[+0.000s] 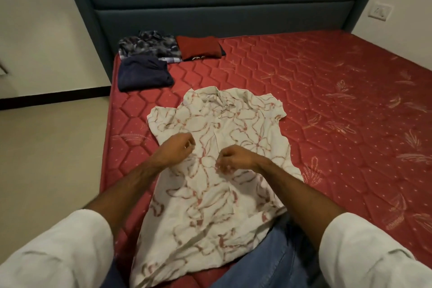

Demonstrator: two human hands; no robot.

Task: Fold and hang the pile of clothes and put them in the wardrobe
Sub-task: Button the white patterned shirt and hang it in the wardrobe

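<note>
A white short-sleeved shirt [210, 184] with a red flower print lies spread face up on the red mattress [327, 91], collar toward the headboard and hem over my lap. My left hand [178, 148] is over the shirt's chest on the left, fingers curled in. My right hand [230, 159] is close to the front placket with its fingers bent down at the fabric. Blur hides whether either hand pinches cloth. Folded clothes lie at the bed's far left corner: a dark navy piece [143, 73], a grey patterned piece [149, 44] and a red piece [199, 48].
A dark teal padded headboard [222, 0] runs along the back. Beige floor [51, 147] lies left of the bed. A wall socket [379, 11] is at the right. My blue jeans [273, 262] show under the shirt hem.
</note>
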